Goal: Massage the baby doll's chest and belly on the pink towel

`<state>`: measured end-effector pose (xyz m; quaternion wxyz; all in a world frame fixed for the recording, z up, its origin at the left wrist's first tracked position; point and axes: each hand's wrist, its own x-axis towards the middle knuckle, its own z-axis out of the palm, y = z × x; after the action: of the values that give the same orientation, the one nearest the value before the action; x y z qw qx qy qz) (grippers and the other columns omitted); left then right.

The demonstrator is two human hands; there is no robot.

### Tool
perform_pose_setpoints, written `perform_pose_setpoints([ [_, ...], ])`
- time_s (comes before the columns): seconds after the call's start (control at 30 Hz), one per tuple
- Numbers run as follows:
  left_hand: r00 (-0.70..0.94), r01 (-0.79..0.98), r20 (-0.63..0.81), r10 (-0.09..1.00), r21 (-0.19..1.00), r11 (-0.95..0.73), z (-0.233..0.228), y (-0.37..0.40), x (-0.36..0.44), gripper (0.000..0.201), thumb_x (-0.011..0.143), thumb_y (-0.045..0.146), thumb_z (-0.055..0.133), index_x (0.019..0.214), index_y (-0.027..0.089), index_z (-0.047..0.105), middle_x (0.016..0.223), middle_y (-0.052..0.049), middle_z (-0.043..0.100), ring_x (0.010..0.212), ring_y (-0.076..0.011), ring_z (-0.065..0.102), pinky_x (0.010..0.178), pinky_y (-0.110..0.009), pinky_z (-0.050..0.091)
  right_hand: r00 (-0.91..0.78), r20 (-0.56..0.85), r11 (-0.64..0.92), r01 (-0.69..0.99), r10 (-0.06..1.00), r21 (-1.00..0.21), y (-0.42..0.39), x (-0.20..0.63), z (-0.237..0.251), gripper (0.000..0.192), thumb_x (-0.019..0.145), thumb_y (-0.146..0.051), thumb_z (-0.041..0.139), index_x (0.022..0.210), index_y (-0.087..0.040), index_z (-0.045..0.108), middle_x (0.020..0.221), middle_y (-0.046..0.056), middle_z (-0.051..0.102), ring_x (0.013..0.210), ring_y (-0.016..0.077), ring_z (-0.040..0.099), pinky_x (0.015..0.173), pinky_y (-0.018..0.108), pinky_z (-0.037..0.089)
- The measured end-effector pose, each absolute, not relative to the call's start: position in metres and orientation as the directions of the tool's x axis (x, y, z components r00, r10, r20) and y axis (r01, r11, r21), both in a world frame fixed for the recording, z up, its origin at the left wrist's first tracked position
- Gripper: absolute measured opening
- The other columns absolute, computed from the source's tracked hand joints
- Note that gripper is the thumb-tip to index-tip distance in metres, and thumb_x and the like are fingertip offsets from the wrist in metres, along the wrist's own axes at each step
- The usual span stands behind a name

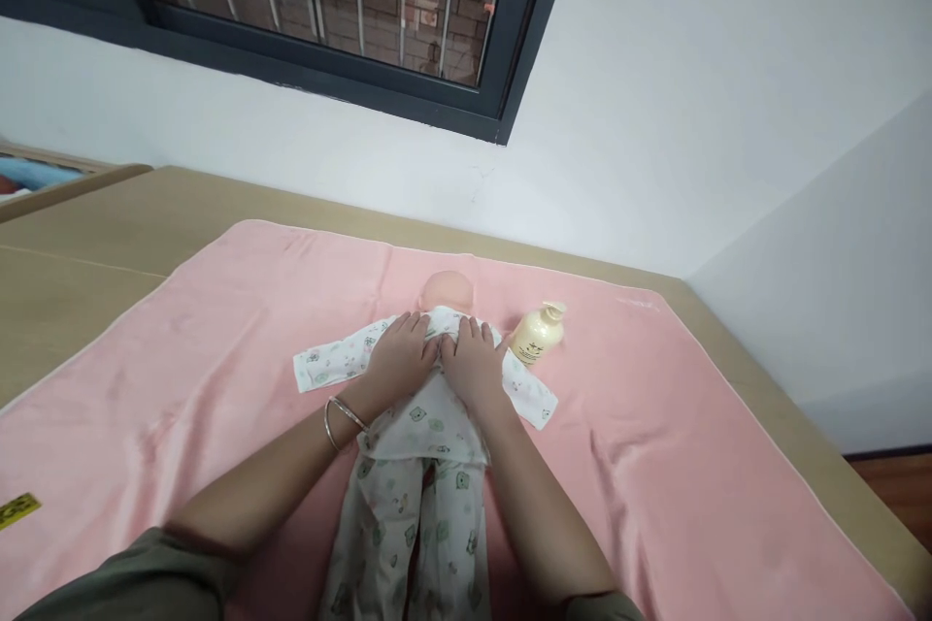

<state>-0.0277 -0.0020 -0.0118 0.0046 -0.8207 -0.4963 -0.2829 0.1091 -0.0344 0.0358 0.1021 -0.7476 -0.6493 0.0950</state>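
A baby doll (pixel 447 291) lies on a pink mat (pixel 240 340), the bare top of its head toward the wall. It wears a white printed top (pixel 426 427) with both sleeves spread out and matching trousers (pixel 452 514). My left hand (pixel 403 349) rests flat on the left side of the doll's upper body, fingers stretched out. On the right side, my right hand (pixel 473 359) lies the same way, its fingers spread on the cloth. The two thumbs come close together at the middle. Just right of my right hand is a cream pump bottle (pixel 537 335).
The mat covers a wooden surface (pixel 196 204) that meets a white wall (pixel 626 116). Above is a dark-framed window (pixel 502 68) with bars. A yellow label (pixel 18 509) shows at the left edge, and a blue cloth (pixel 40 175) lies beyond the wooden edge at far left.
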Motion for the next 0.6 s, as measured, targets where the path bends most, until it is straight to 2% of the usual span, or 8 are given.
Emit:
perform_pose_setpoints([
  [0.2,0.331,0.809,0.462,0.823,0.309,-0.500,-0.019,-0.004,-0.031,0.043,0.104,0.034,0.036,0.130,0.010,0.060,0.133,-0.019,0.068,0.132,-0.0318,0.058,0.116,-0.051,0.046,0.124,-0.031,-0.128,0.954,0.992,-0.272,-0.033,0.109,0.036,0.059,0.106,-0.043,0.030,0.156,-0.014,0.040,0.162,0.018,0.042,0.154,0.0367,0.029,0.122,0.069,0.012],
  [0.6,0.303,0.794,0.448,0.841,0.368,-0.483,-0.024,-0.009,-0.037,0.048,0.104,0.036,0.035,0.136,0.008,0.056,0.142,-0.020,0.062,0.139,-0.0326,0.053,0.121,-0.054,0.042,0.062,-0.020,-0.065,0.936,0.998,-0.345,-0.041,0.107,0.037,0.062,0.106,-0.042,0.027,0.158,-0.010,0.038,0.163,0.016,0.041,0.153,0.0383,0.028,0.123,0.070,0.007],
])
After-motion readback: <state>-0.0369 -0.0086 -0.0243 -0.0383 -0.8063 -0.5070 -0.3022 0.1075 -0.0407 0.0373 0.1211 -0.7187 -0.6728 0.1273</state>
